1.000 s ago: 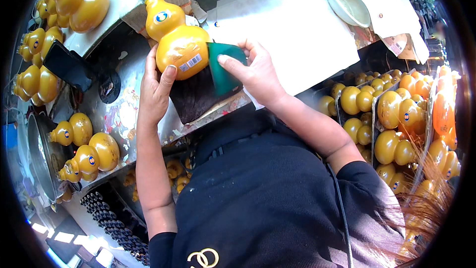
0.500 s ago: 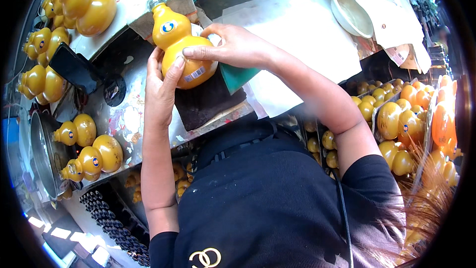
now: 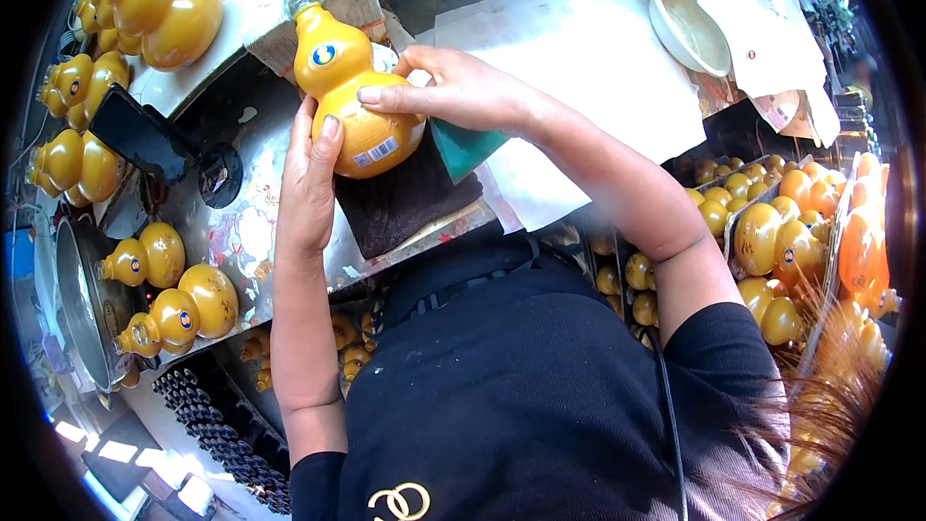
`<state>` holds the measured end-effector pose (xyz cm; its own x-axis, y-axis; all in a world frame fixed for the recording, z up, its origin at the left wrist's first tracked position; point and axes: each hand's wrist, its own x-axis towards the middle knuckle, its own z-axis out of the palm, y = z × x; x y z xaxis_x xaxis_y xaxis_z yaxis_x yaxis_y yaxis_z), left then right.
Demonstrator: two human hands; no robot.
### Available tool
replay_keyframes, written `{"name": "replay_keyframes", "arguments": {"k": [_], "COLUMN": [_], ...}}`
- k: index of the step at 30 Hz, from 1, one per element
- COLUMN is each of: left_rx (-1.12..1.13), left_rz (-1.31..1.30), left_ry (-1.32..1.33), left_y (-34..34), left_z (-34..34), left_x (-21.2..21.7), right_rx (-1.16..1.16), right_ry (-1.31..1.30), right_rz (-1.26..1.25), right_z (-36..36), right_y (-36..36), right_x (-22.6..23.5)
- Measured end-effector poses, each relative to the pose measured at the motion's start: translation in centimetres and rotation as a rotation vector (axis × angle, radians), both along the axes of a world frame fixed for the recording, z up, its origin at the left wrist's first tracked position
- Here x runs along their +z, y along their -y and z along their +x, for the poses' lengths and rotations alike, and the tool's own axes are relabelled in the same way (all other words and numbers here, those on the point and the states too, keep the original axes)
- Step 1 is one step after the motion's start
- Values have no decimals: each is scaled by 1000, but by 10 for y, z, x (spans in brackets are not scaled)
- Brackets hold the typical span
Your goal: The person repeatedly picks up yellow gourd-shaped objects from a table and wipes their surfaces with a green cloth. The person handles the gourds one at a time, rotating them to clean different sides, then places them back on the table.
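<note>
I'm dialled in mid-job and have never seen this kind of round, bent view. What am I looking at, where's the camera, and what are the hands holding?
There is no machine: the camera sits on a person's head and looks down, so edges bend toward the rim. The two bare forearms are the person's own. The left hand cups the side of a yellow gourd-shaped bottle, and the right hand grips it from the other side, with a green cloth beneath the palm. The bottle is above a dark pad on a metal bench. More gourd bottles lie around, and a white bowl sits farther back.
</note>
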<state>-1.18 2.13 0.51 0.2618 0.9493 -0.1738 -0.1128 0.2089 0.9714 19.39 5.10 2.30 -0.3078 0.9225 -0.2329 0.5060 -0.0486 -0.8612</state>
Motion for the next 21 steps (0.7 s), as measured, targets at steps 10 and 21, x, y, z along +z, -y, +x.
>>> {"name": "replay_keyframes", "arguments": {"k": [10,21], "left_rx": [-42,-36], "left_rz": [123,73], "left_ry": [-48,35], "left_y": [7,4], "left_z": [-5,-6], "left_x": [-8,-11], "right_rx": [-105,-167], "right_ry": [-301,-432], "right_rz": [30,-115], "right_z": [-5,-5], "right_y": [30,36], "right_x": [-22,-16]}}
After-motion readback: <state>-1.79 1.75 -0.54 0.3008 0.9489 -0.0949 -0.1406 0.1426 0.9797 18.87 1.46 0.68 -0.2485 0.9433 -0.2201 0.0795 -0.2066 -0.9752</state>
